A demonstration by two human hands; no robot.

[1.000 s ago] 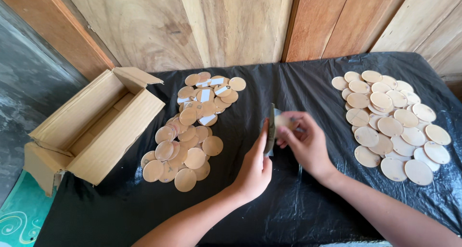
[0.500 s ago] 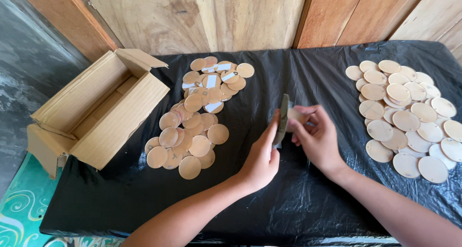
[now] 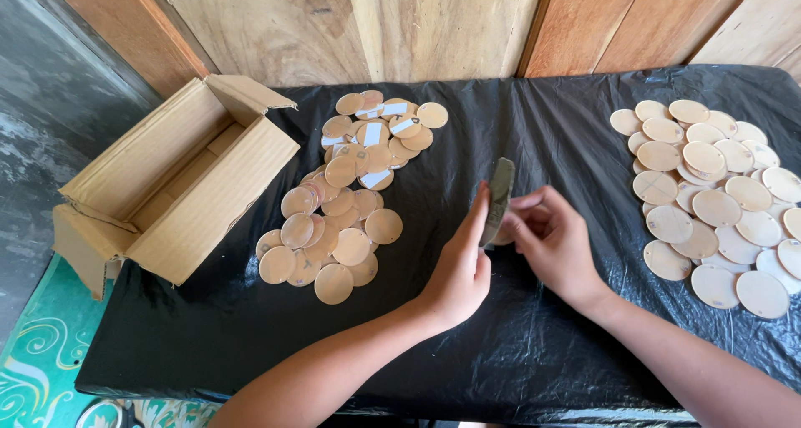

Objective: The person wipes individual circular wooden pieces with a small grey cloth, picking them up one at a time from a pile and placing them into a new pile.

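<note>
Head view: two piles of round discs on the black sheet point(image 3: 534, 344). The left pile point(image 3: 350, 194), centre-left of frame, is tan; a few discs at its top carry white rectangular labels. The right pile point(image 3: 717, 203), at the right edge, is paler, no labels showing. My read: left pile is the worked side, right pile the stock left to do; both look sizeable, so roughly mid-job. Open box point(image 3: 167, 186) at upper left looks empty, though its far end is hidden.

Hands meet at frame centre, well apart from both piles. Left hand point(image 3: 459, 269): palm edge-on, fingers together and straight, pressed against a disc point(image 3: 500, 196) held upright on edge just above the sheet. Right hand point(image 3: 555, 240): fingers curled and pinched at the disc's other face; I can't tell whether something small sits between them. Both forearms come in from the bottom of frame.
</note>
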